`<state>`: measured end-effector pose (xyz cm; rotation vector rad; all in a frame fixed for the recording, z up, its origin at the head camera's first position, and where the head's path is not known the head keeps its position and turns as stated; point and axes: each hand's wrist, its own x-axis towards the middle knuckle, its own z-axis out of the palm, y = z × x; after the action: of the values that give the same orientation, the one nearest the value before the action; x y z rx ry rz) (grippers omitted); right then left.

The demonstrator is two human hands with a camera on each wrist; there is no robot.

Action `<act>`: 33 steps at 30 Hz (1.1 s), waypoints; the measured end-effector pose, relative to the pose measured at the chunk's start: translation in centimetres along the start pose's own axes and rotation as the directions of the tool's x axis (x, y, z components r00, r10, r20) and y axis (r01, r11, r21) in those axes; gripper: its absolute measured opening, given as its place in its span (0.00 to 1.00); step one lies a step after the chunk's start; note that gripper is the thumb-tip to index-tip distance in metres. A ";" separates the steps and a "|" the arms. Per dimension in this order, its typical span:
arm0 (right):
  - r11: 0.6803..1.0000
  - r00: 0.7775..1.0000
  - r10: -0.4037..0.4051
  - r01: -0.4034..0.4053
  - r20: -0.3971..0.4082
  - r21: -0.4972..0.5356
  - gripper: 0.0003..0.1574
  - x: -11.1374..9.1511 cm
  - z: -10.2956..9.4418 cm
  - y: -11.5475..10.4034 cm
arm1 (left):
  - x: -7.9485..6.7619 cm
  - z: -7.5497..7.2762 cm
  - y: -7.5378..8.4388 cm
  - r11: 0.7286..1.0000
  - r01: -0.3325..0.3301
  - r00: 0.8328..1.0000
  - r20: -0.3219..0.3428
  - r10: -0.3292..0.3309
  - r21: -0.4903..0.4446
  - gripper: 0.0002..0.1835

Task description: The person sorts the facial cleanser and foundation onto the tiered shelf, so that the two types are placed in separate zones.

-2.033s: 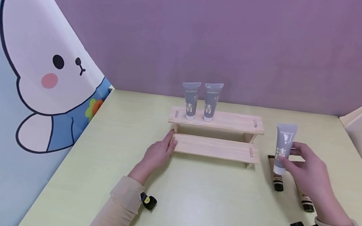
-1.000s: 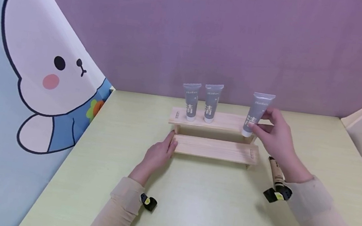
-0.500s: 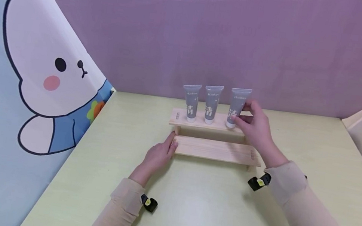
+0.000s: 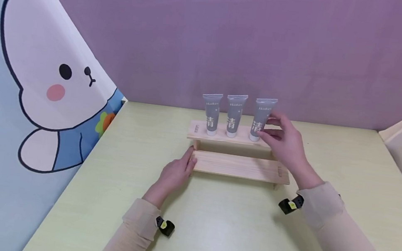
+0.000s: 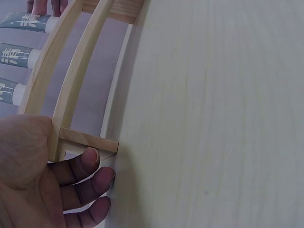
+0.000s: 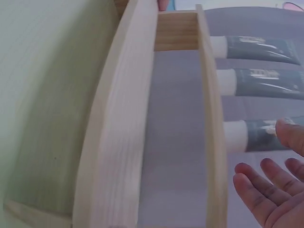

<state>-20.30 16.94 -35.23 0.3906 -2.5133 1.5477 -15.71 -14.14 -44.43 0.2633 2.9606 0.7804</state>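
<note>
rightmost grey tube (image 4: 261,118), glossy: on wooden rack (image 4: 237,166) near upper edge, beside right hand (image 4: 287,143) (fingers apart); left hand (image 4: 175,171) grips rack.

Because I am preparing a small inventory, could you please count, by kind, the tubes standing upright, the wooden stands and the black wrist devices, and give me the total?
Upright grey tubes: 3
Wooden stand: 1
Black wrist devices: 2
Total: 6
</note>
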 end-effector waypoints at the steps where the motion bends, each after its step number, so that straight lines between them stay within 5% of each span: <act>1: 1.000 1.000 -0.011 0.011 -0.010 -0.006 0.35 -0.3 -0.3 0.0 | 0.0 0.0 0.0 1.000 -0.001 1.000 0.001 0.001 -0.003 0.30; 7: 0.994 0.996 -0.047 0.039 -0.072 -0.107 0.26 -3.2 -1.9 0.6 | 0.1 0.2 -0.2 1.000 -0.001 1.000 0.007 0.001 -0.003 0.30; 19: 0.959 0.995 0.021 -0.048 -0.099 -0.278 0.21 -9.1 -6.2 3.4 | 0.1 -0.1 -0.2 1.000 0.002 1.000 0.000 -0.002 0.018 0.30; 33: 0.831 0.986 0.169 -0.146 -0.007 -0.537 0.23 -14.3 -10.9 7.8 | 0.2 0.1 -0.2 1.000 0.000 1.000 -0.007 0.000 0.017 0.30</act>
<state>-9.00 31.94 -40.93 0.1317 -2.9197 0.8041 -15.94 -14.25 -44.64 0.2617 2.9746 0.7575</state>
